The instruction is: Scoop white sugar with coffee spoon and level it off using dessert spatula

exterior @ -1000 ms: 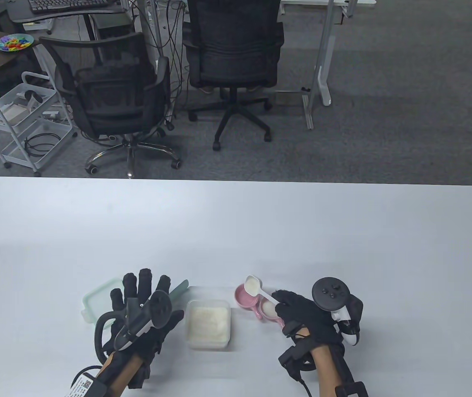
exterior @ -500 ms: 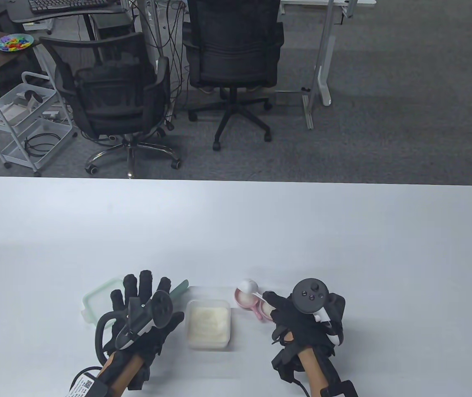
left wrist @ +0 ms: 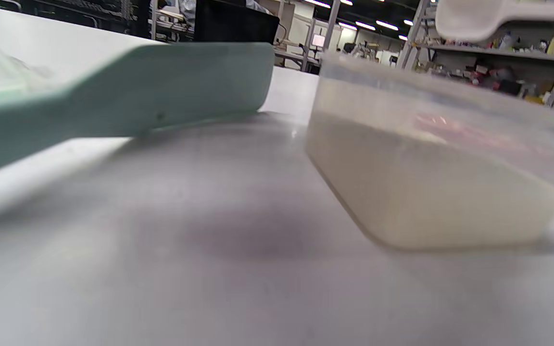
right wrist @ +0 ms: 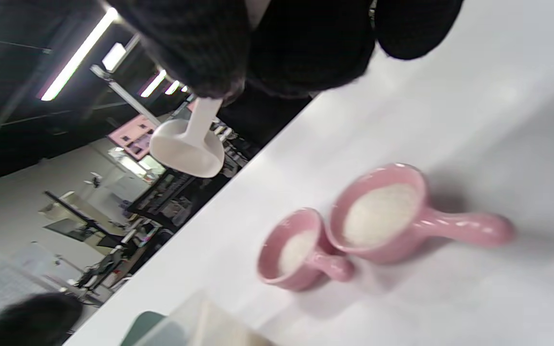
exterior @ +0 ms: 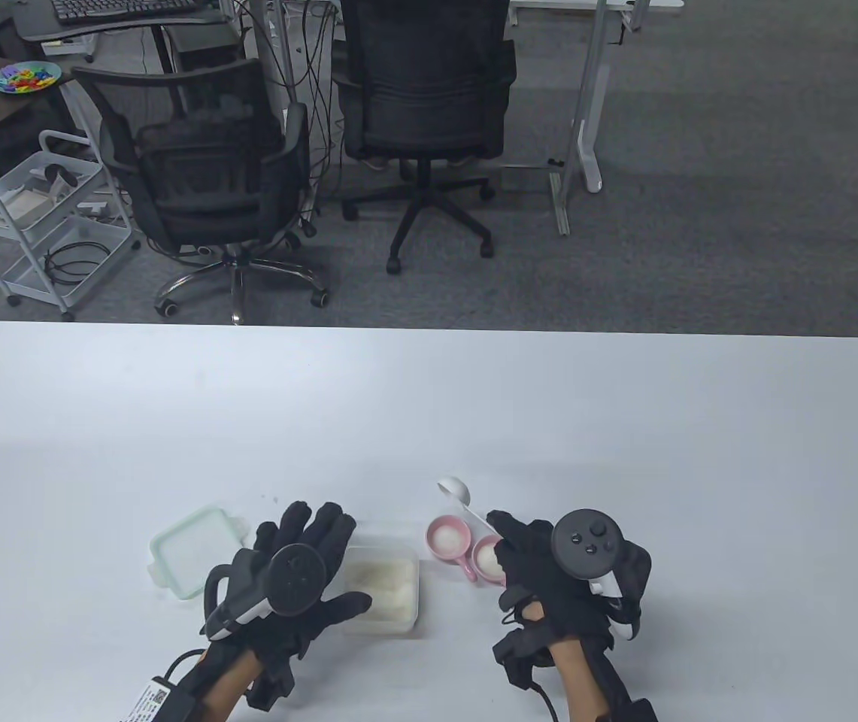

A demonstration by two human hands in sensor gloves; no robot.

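My right hand (exterior: pixel 541 564) pinches the handle of the white coffee spoon (exterior: pixel 455 489), whose bowl hangs in the air just beyond two pink handled cups (exterior: pixel 447 538). Both cups (right wrist: pixel 383 216) hold white sugar. What the spoon (right wrist: pixel 188 149) holds does not show. The clear container of sugar (exterior: pixel 387 587) sits between my hands. My left hand (exterior: pixel 304 560) lies with straight, spread fingers over the container's left rim. The pale green dessert spatula (left wrist: pixel 113 101) shows only in the left wrist view, beside the container (left wrist: pixel 440 178); in the table view the hand hides it.
The container's green-rimmed lid (exterior: pixel 192 549) lies flat to the left of my left hand. The white table (exterior: pixel 429 406) stretches wide beyond the objects. Office chairs (exterior: pixel 210 173) and a white cart (exterior: pixel 37 226) stand on the carpet past its far edge.
The spoon tipped over the far pink cup, then lifted away beyond it. My left hand slid right, off the lid and onto the container's left edge, covering the spatula tip.
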